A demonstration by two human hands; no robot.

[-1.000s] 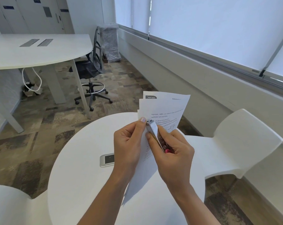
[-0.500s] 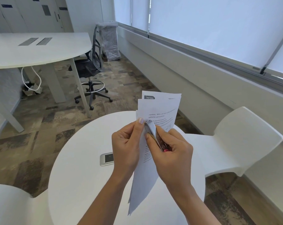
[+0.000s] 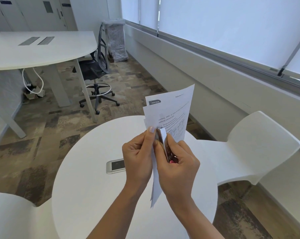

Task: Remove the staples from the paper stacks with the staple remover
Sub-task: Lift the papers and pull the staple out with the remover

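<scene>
A stack of printed white paper stands nearly upright above the round white table. My left hand pinches its left edge, thumb tip up by the print. My right hand grips a slim silver staple remover with a red part at its lower end. The tool's upper tip lies against the paper's left edge, right beside my left thumb. The staple itself is too small to make out. The lower sheets hang down between my wrists.
A silver power socket plate is set in the tabletop left of my hands. White moulded chairs stand at the right and lower left. Beyond are a large white desk, a black office chair and a wrapped bin.
The paper stack has tilted more upright and narrowed edge-on. Both hands stay together at its left edge, with the tool's tip kept against the paper.
</scene>
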